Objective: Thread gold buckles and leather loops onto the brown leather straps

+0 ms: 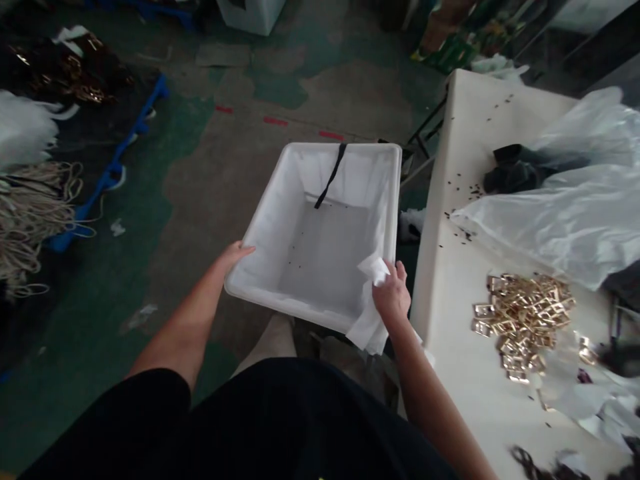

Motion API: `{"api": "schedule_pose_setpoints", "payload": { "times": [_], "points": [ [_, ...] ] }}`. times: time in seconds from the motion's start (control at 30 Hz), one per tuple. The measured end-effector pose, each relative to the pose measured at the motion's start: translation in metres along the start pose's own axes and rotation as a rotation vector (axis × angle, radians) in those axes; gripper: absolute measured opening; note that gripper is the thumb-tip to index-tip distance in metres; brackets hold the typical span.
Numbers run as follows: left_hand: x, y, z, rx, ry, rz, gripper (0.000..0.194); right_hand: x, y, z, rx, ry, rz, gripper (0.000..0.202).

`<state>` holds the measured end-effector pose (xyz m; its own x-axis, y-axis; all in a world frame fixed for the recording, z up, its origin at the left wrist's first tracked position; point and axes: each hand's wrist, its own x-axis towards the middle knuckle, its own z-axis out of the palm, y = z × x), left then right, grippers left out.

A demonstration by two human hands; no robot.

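Note:
A large white plastic bin [325, 247] is held in front of my body, its open top facing me. My left hand [235, 257] grips its left rim, thumb over the edge. My right hand [393, 293] is closed on the right rim together with a crumpled white sheet [369, 323], which hangs partly inside the bin and partly over its near right corner. A black strap [333, 175] lies over the far rim and down the inner wall. Small dark specks are scattered on the bin's bottom.
At the right, a white table [435, 300] bears a pile of gold buckles [525, 317], clear plastic bags [565, 213] and dark specks. On the left, a blue pallet [107, 177] holds cords [40, 213] and dark shiny pieces [80, 73]. Another white container [253, 15] stands ahead.

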<state>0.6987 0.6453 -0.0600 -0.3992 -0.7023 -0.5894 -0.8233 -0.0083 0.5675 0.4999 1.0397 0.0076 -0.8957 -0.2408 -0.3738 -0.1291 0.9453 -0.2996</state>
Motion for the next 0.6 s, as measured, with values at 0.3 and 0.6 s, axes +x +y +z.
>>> {"api": "schedule_pose_setpoints", "payload": {
  "times": [0.3,0.6],
  "points": [
    [-0.009,0.018,0.050,0.012,0.063,0.065,0.034,-0.003,0.081,0.045,-0.058,0.013,0.230,0.046],
    [-0.031,0.004,0.031,0.137,0.209,0.040,0.034,0.003,0.077,0.049,0.027,-0.018,0.095,0.042]
  ]
}}
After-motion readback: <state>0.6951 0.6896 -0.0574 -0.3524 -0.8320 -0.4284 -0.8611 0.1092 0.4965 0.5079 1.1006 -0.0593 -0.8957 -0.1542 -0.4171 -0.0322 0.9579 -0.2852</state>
